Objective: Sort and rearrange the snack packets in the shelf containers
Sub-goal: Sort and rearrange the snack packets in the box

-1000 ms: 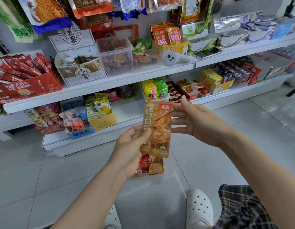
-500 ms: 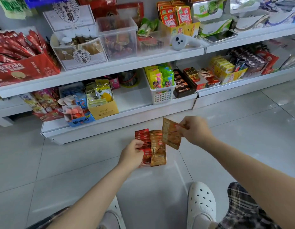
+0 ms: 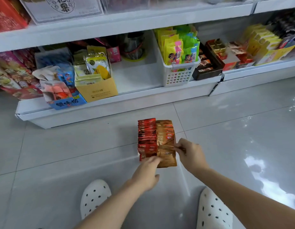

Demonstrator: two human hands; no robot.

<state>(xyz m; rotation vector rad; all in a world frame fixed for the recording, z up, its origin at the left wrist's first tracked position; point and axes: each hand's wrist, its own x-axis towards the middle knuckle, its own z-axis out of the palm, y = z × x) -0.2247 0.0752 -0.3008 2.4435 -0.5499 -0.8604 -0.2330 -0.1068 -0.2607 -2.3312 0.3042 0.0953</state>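
Two rows of snack packets stand upright on the floor tiles, red packets [image 3: 146,136] on the left and brown packets [image 3: 165,134] on the right. My right hand [image 3: 190,154] pinches the right edge of the front brown packet [image 3: 166,157], which lies against the brown row. My left hand [image 3: 147,173] reaches in from below. Its straight fingers touch the front of the two rows, with the thumb held apart underneath. Motion blur hides the fingertips.
The bottom shelf [image 3: 138,76] ahead holds a yellow box [image 3: 97,90] of packets, a blue box [image 3: 67,101], a white perforated basket [image 3: 179,75] with yellow and green packets, and dark and red boxes to the right. My white shoes [image 3: 94,195] flank the packets.
My right hand carried the brown packet down from chest height and set it at the front of the brown row. My left hand let go of that packet and dropped to the rows. The view tilted down.
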